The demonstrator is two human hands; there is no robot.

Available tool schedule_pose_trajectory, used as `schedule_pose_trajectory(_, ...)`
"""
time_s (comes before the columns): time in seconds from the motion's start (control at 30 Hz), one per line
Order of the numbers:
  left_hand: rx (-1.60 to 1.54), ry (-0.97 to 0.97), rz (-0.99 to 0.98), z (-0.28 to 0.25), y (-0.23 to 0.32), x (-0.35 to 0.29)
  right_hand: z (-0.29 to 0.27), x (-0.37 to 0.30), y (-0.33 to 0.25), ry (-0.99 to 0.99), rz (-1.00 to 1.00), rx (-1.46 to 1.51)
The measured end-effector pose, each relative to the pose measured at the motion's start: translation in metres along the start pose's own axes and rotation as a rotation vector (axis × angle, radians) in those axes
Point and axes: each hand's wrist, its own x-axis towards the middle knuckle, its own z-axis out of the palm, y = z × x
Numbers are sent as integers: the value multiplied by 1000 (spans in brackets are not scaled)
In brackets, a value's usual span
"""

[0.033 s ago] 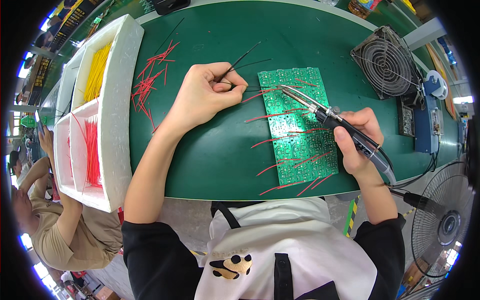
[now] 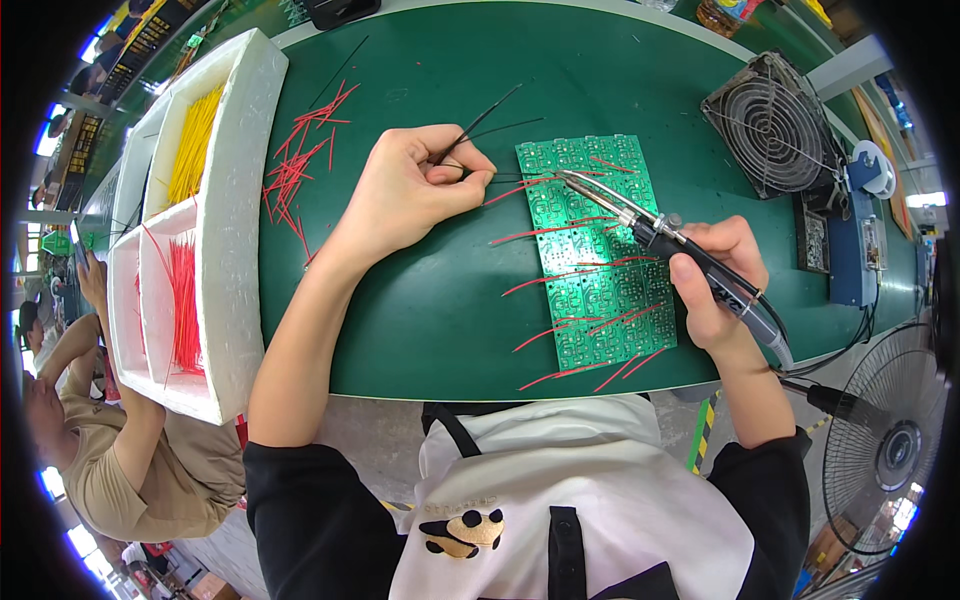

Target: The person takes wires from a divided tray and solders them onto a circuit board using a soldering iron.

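Observation:
A green circuit board panel [image 2: 596, 255] lies on the green table mat [image 2: 430, 300], with several red wires sticking out of its left and lower edges. My left hand [image 2: 412, 188] rests on the mat just left of the board's top corner, pinching a thin black wire [image 2: 478, 124] between thumb and fingers. My right hand [image 2: 716, 282] grips a black soldering iron [image 2: 690, 255]; its metal tip [image 2: 572, 178] points left and touches the board's upper part, close to my left fingertips.
Loose red wires [image 2: 300, 160] lie scattered left of my left hand. A white foam tray [image 2: 235, 215] at the left holds yellow and red wires. A small square fan [image 2: 775, 125] and blue stand sit at the right; a floor fan [image 2: 895, 450] stands lower right. A seated person [image 2: 100, 440] is at far left.

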Motion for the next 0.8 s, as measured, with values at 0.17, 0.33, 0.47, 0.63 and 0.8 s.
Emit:
schedule_pose_trajectory(0.17, 20, -42, -6, -2, 0, 0, -1, -1, 1, 29, 7, 17)
schedule_pose_trajectory(0.33, 13, -65, -11, -2, 1, 1, -5, -2, -1, 7, -10, 30)
schedule_pose_trajectory(0.47, 23, -81, -4, -2, 0, 2, -8, -3, -2, 25, -79, 31)
schedule_pose_trajectory(0.63, 2, -121, 46, -3, 4, 2, -15, -10, -15, 212, -128, 19)
schedule_pose_trajectory(0.8, -209, -139, -177, -8, 9, -2, -16, -28, -21, 533, -196, 113)
